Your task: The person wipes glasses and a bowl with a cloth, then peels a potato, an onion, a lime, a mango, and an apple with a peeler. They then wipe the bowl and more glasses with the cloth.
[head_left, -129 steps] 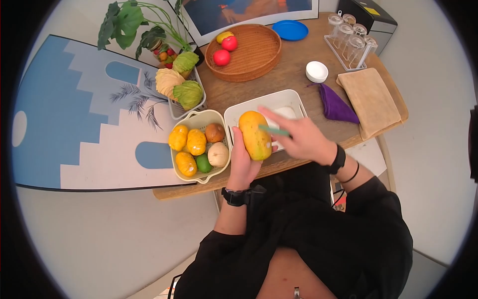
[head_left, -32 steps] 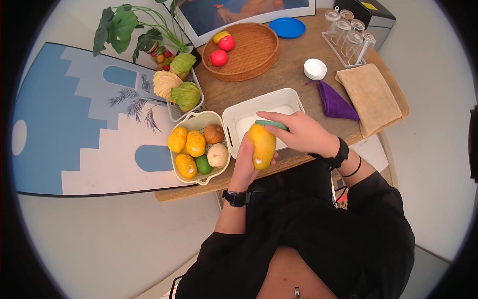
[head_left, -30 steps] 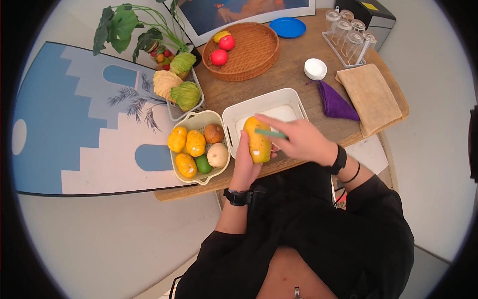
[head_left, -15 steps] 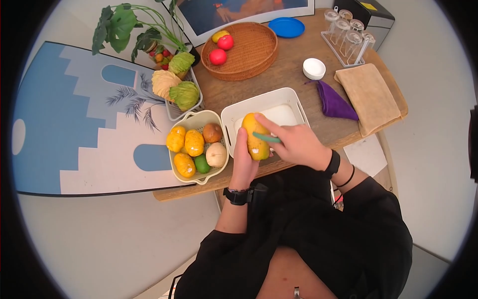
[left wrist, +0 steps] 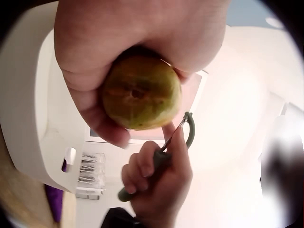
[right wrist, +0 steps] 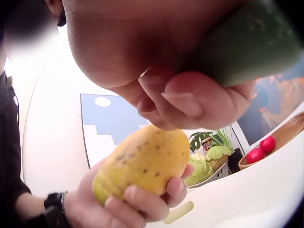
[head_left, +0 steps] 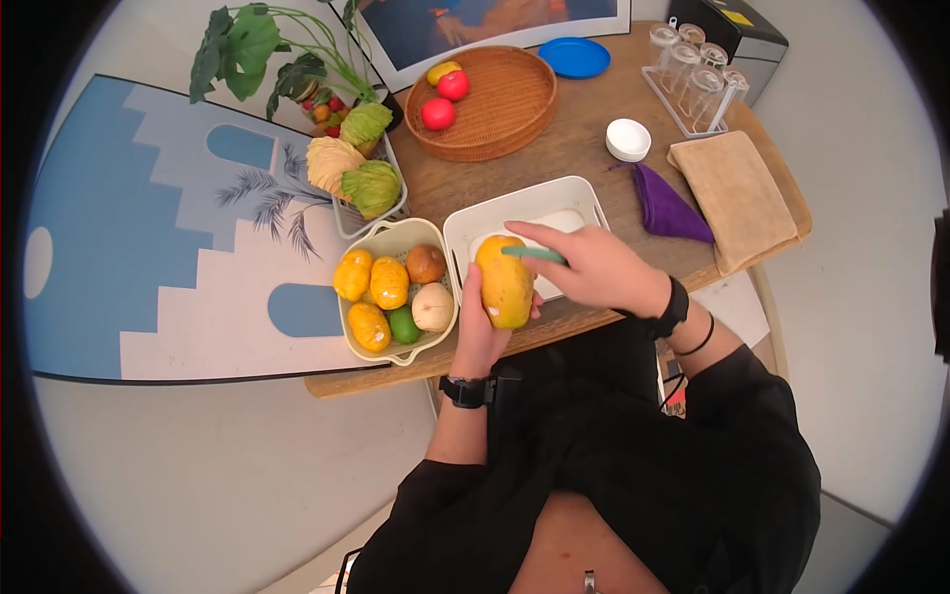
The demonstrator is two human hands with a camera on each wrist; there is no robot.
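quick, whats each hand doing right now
Left hand: closed, holding the yellow fruit.
Right hand: closed, holding the green peeler, index finger extended.

Head view: your right hand (head_left: 609, 269) covers much of the metal-bladed green plastic peeler (head_left: 534, 254); can't tell if it touches the speckled oblong yellow fruit (head_left: 509, 282). Your left hand (head_left: 480, 332) has most fingers hidden behind that fruit; white mark (head_left: 494, 312) on it too small to read. Near wall of the white rectangular bin (head_left: 495, 212) partly blocked; dark blue-and-orange framed picture (head_left: 475, 30) cut by the top edge. Your left wrist view: only the fruit's end shows, bin cut off left, dark patch (left wrist: 285, 161) at right blurred. Your right wrist view: peeler cropped at the top.
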